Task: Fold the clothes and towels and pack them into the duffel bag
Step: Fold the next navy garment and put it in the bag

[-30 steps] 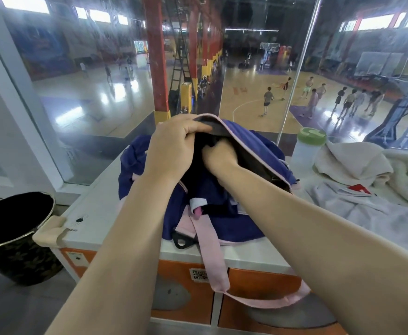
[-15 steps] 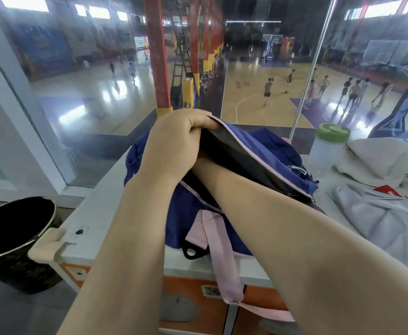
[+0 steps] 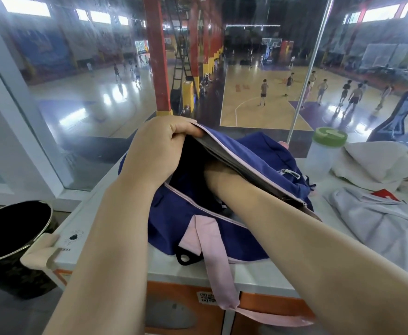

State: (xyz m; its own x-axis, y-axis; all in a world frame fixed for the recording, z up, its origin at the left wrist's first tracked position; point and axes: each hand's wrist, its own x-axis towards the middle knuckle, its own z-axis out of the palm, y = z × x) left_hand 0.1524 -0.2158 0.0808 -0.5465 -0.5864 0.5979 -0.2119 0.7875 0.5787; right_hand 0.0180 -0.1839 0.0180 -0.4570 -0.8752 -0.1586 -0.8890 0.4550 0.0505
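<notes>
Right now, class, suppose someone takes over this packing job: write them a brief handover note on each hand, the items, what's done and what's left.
Left hand: grips the raised flap of the navy duffel bag with pink straps, holding it open.
Right hand: hidden inside the bag; whether it holds anything cannot be seen.
Unpacked: crumpled white towel and pale grey garment, right of the bag on the white counter.
Left: fold and pack both.

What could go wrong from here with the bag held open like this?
The left hand alone pinches up the flap of the duffel bag; if it slips, the flap may drop on the right forearm reaching inside. The pink strap hangs over the counter edge and might snag. The bottle stands close beside the bag and could tip.
</notes>
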